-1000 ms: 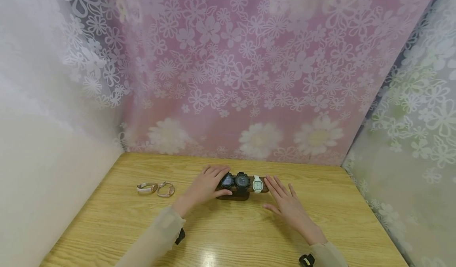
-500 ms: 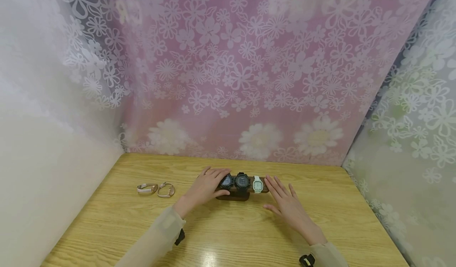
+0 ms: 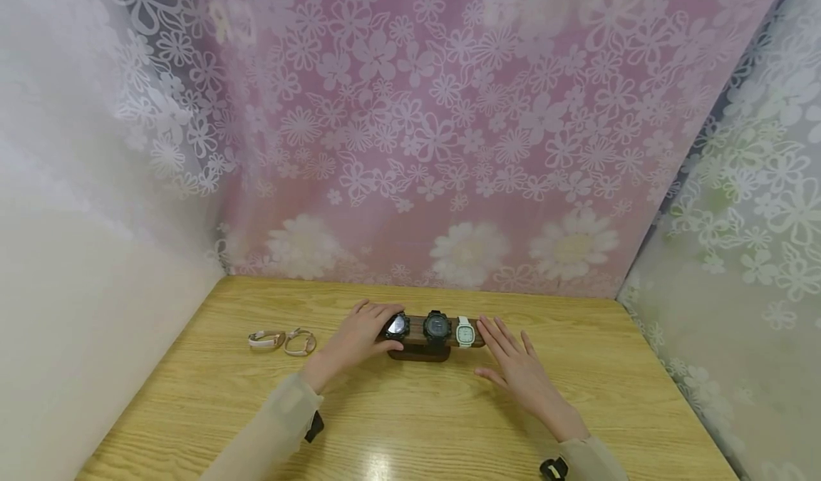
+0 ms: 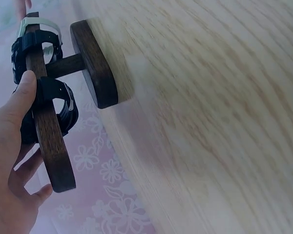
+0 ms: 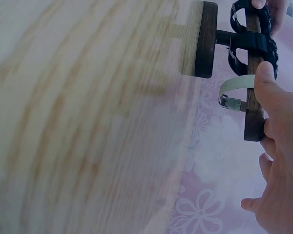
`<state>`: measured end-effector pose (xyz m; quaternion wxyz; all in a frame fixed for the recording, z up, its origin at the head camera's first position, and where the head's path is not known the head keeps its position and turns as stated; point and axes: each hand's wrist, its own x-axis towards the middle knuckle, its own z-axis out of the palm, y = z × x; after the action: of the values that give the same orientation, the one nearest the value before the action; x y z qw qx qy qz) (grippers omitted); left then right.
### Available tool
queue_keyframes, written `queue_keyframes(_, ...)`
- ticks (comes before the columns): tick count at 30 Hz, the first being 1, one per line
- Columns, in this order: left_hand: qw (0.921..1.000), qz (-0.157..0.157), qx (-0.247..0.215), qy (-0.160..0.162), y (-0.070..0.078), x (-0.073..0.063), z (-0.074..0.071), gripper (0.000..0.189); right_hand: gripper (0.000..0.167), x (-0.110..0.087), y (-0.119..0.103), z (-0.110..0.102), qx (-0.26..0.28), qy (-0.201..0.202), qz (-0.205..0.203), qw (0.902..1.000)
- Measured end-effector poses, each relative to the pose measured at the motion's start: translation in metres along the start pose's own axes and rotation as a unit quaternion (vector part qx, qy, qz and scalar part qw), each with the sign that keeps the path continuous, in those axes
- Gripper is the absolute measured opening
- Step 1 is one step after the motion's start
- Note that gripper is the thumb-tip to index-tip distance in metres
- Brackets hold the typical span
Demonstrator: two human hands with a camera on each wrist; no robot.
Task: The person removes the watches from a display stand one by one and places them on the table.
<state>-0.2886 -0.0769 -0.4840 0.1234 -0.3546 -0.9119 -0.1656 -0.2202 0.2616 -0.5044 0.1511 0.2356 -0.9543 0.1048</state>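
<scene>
A dark wooden watch stand [image 3: 420, 354] bears two black watches and a pale green one on its bar. My left hand [image 3: 359, 335] pinches the leftmost black watch [image 3: 398, 326], thumb in front and fingers behind. In the left wrist view its buckled black strap [image 4: 53, 89] loops round the bar, whose bare end [image 4: 58, 168] sticks out past it. The other black watch [image 3: 437, 326] sits mid-bar, the pale green watch [image 3: 465, 333] towards the right end. Straight fingers of my right hand [image 3: 519, 374] touch that end; its thumb is spread apart, below the bar.
Two slim bracelet-style watches, one with a white band [image 3: 265, 339] and one rose-gold and round [image 3: 299, 342], lie on the wooden table [image 3: 410, 417] to the left. A pink flowered curtain [image 3: 417, 146] hangs behind the table, with pale walls at both sides.
My left hand has slid the leftmost black watch to the left along the bar, widening the gap to the middle watch. The right hand stays where it was.
</scene>
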Motion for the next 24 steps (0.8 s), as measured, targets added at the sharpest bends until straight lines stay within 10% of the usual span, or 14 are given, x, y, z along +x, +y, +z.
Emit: queue_keyframes(24,0.9994,-0.024,-0.019,0.016,-0.028,-0.028,-0.014,0.075,0.086,0.001,-0.001,0.000,-0.002,0.002,0.000,1.0000)
